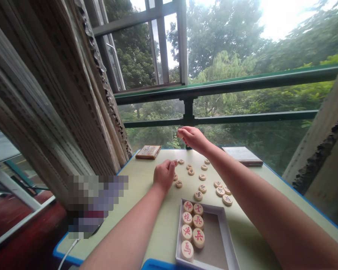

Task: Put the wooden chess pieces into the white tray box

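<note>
My left hand is closed over the left middle of the table, pinching a xiangqi piece with red marking. Raised above the table's far edge, my right hand has its fingers pressed together on a small pale xiangqi piece, mostly covered by the fingertips. Round wooden pieces with dark characters lie scattered between and below the hands, such as one piece near my left wrist. Closest to me, an open shallow box holds two columns of red-character pieces along its left side.
A small brown-and-white box lies at the table's far left corner. At the far right is a flat white box or book. Behind the table run a green railing and windows. A curtain hangs at left, beside a pixelated patch.
</note>
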Demonstrator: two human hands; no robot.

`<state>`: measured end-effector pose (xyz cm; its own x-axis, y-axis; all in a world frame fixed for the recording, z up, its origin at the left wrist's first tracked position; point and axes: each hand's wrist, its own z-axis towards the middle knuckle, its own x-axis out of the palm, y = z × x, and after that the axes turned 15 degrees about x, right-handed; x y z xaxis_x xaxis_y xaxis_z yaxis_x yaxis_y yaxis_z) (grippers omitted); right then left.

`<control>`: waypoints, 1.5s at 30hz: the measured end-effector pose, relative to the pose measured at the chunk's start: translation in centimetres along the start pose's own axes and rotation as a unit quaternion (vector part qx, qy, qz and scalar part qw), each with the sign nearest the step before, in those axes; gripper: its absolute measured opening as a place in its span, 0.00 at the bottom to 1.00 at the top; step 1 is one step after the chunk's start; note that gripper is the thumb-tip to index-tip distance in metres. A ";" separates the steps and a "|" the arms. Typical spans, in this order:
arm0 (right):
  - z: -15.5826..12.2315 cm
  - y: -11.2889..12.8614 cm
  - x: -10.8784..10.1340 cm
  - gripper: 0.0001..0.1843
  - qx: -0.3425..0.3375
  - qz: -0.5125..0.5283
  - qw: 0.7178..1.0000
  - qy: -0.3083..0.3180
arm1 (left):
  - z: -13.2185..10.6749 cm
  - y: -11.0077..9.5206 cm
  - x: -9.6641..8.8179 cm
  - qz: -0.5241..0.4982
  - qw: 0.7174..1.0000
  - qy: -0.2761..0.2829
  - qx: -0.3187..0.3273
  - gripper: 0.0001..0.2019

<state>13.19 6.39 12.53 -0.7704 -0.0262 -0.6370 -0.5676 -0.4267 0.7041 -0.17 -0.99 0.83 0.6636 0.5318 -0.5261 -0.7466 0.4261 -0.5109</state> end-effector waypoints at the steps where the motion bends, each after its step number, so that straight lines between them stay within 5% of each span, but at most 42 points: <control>1: -0.1 -0.1 -0.1 0.20 0.000 -0.055 0.999 0.003 | 0.1 -0.1 0.0 0.007 1.000 -0.002 -0.006 0.20; 5: -0.1 -1.5 -0.2 0.21 0.068 -0.245 0.961 0.111 | 0.2 -0.3 -0.1 0.042 0.999 -0.002 -0.023 0.17; 9: 0.2 -3.1 0.0 0.13 0.132 -0.318 0.915 0.211 | 0.2 -0.1 0.1 0.065 0.998 0.013 -0.007 0.17; 18: -1.9 -0.1 0.4 0.06 0.039 -0.349 0.917 0.191 | 0.0 -0.1 0.0 -0.040 0.999 0.034 -0.004 0.14; 27: -8.5 3.1 -2.8 0.13 -0.011 -0.313 0.943 0.114 | 0.0 -0.4 0.0 -0.009 0.999 0.043 0.001 0.16; 35: -14.5 0.3 -2.0 0.13 0.025 -0.154 0.986 0.064 | 0.2 -0.4 -0.3 0.047 0.997 0.052 -0.018 0.14; 39: -14.9 -1.8 -1.4 0.15 0.028 -0.071 0.995 0.068 | 0.1 -0.7 -0.5 0.034 0.998 0.049 0.001 0.14; 45: -14.7 -5.0 0.2 0.25 0.087 -0.015 0.996 -0.010 | 0.2 -1.1 -0.3 -0.002 0.999 0.037 0.017 0.15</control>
<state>20.14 -4.78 4.22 -0.7576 0.0031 -0.6527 -0.6301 -0.2639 0.7303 0.42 -1.49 1.65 0.6679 0.4740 -0.5739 -0.7438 0.4532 -0.4913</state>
